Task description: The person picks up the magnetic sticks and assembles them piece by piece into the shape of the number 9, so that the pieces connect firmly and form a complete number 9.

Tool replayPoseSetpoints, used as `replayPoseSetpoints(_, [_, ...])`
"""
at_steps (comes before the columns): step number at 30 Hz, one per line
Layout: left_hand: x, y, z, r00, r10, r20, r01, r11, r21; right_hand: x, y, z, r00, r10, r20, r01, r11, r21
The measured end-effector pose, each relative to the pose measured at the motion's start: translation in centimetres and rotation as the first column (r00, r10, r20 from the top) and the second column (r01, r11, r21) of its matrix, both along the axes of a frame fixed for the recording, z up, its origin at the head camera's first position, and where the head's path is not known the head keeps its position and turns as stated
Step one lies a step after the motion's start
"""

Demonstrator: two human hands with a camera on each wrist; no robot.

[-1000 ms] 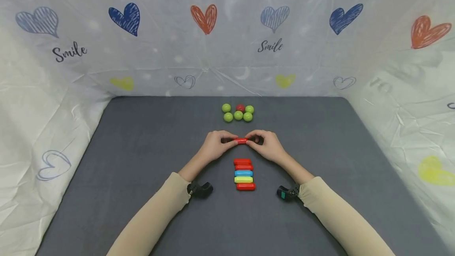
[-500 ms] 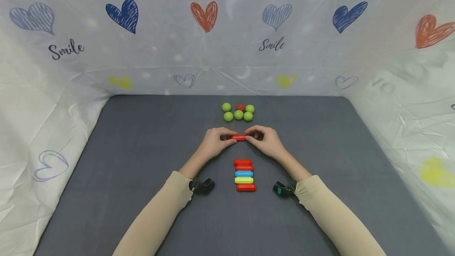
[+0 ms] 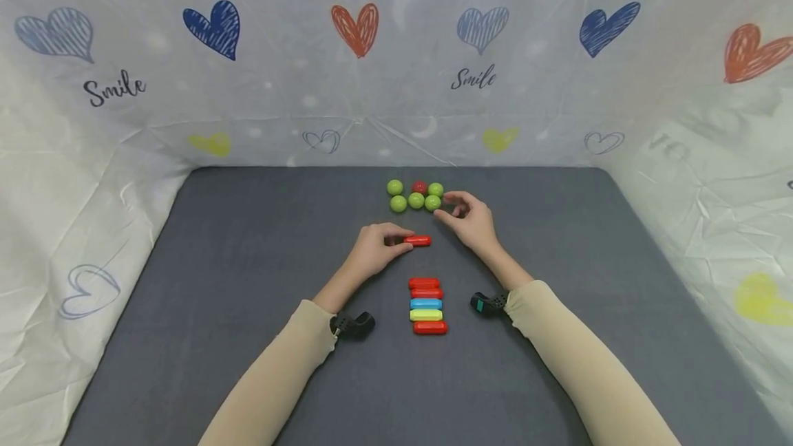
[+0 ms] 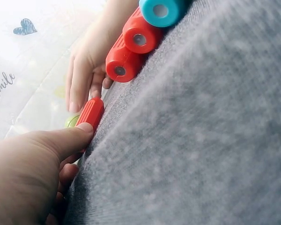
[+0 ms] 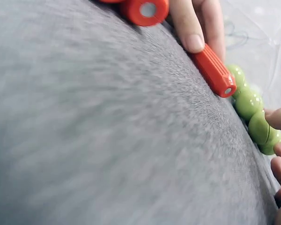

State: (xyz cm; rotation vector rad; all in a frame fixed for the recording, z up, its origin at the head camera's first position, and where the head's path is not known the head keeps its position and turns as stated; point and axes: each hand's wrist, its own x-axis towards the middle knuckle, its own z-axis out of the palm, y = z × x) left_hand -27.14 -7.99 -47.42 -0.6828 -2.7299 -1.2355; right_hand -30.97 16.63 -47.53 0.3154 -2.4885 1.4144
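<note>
My left hand pinches the left end of a red ridged stick between thumb and fingers. The stick lies sideways on the dark cloth, and in the right wrist view its end shows a round metallic spot. Several green balls and one red ball are grouped beyond it. At the right side of this group is my right hand, thumb and fingers spread near the closest green ball. Whether the thumb touches that ball I cannot tell.
Nearer the body, a stacked row of sticks lies side by side: red sticks, a blue stick, a yellow stick and another red one. The grey table ends at a white cloth backdrop printed with hearts.
My right hand has let go of the red stick's right end and moved away and rightward to the balls. Earlier, both hands shifted the stick slightly away; the left hand still holds it.
</note>
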Motion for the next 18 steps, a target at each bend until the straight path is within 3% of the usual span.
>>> replayPoseSetpoints(11, [0.0, 0.2, 0.3, 0.999, 0.005, 0.041, -0.006, 1.000, 0.012, -1.4, -1.4, 0.2, 0.997, -0.068, 0.023, 0.066, 0.995, 0.078])
replayPoseSetpoints(18, [0.1, 0.3, -0.2, 1.000, 0.015, 0.020, -0.015, 1.000, -0.001, -1.4, -1.4, -0.1, 0.997, -0.081, 0.020, 0.078, 0.992, 0.095])
